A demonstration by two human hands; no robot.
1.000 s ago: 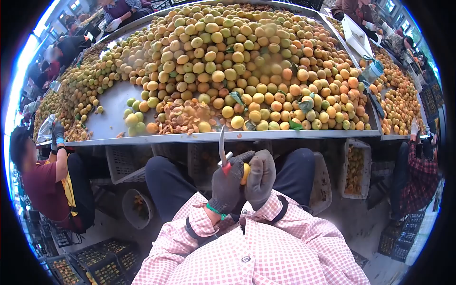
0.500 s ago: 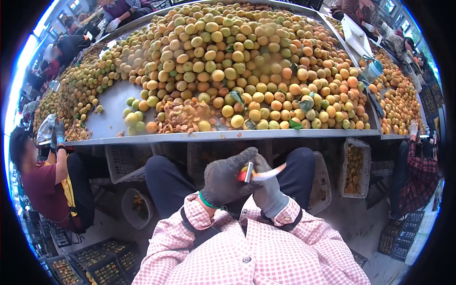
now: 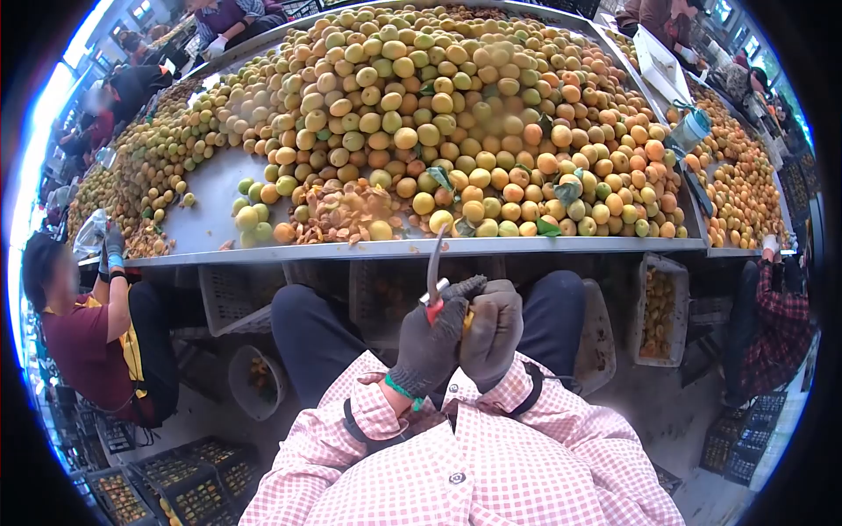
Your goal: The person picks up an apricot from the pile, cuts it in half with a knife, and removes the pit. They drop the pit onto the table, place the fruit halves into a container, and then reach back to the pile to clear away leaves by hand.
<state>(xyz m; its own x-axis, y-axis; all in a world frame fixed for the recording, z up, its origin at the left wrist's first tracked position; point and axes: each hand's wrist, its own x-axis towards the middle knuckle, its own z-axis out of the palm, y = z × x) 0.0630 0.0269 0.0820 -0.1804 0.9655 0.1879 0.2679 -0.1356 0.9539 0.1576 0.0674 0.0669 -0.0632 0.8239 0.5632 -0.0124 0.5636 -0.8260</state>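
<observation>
My left hand (image 3: pixel 428 344), in a dark grey knit glove with a green cuff edge, is closed around a curved-blade knife (image 3: pixel 433 265). Its thin blade points up toward the table edge, and a bit of red handle shows at its base. Pressed close beside it, my right hand (image 3: pixel 493 331) wears a grey glove and has its fingers curled in. Between the two hands a small yellow patch (image 3: pixel 467 323) shows; whether it is fruit or handle I cannot tell. Both hands are above my lap, in front of the table.
The metal-edged table (image 3: pixel 368 252) carries a large heap of apricots (image 3: pixel 412 114) and a pile of cut pieces (image 3: pixel 342 213). Crates (image 3: pixel 660 311) and a white bucket (image 3: pixel 255 383) stand below. Co-workers sit at left (image 3: pixel 88 337) and right (image 3: pixel 772 324).
The knife blade has swung from pointing right to pointing up. My left hand has shifted right and down, and my right hand has turned and curled in beside it.
</observation>
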